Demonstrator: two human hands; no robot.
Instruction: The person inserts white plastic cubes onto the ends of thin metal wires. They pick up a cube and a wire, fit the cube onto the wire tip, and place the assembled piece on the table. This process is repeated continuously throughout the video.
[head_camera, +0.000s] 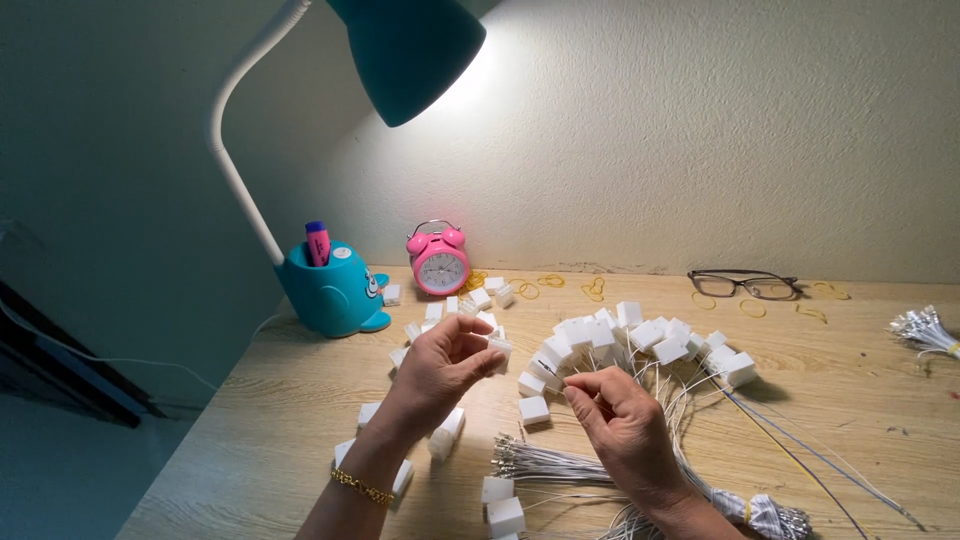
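My left hand pinches a small white plastic block between thumb and fingertips, just above the wooden desk. My right hand holds the tip of a thin white wire pointed toward that block. Under my right hand lies a bundle of white wires with metal tips. A curved row of white blocks with wires attached sits just beyond both hands. Loose white blocks lie near my wrists.
A teal desk lamp with a white neck rises from a teal holder with a pink marker. A pink alarm clock stands by the wall. Glasses, yellow rubber bands and another wire bundle lie at the back and right.
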